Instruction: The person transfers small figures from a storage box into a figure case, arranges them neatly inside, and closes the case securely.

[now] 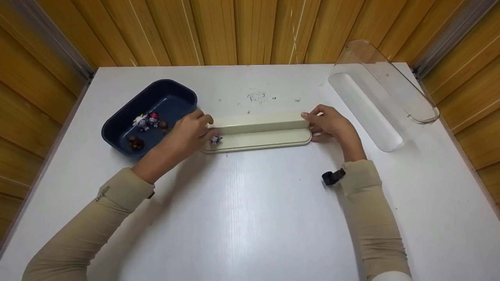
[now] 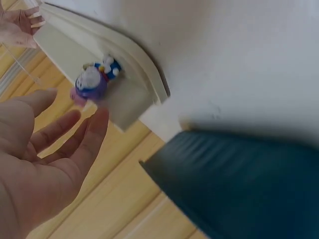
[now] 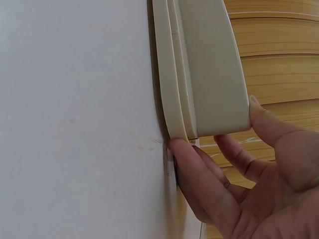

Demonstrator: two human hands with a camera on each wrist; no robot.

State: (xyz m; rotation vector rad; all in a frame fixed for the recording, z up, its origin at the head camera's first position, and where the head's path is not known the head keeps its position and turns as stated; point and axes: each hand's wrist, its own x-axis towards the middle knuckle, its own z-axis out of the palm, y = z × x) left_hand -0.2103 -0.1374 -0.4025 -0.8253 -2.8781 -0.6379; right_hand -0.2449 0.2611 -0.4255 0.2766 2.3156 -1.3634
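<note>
A cream display base [image 1: 269,137] with an upright back strip lies across the middle of the table. On its left end stands a small purple, white and blue toy figurine [image 2: 93,82]. My left hand [image 1: 191,130] is beside that figurine, its fingers loosely bent and spread; in the left wrist view a gap shows between thumb and fingers. With my right hand [image 1: 328,123] I hold the base's right end, the thumb [image 3: 269,122] at the edge of the back strip and other fingers at the lower rim.
Left of the base is a dark blue bin [image 1: 113,134] with several toy figurines [image 1: 146,121] inside. At the back right lies a long clear plastic cover [image 1: 390,74] with a white rounded panel [image 1: 367,113]. Wood-look panels [image 1: 254,31] wall in the table.
</note>
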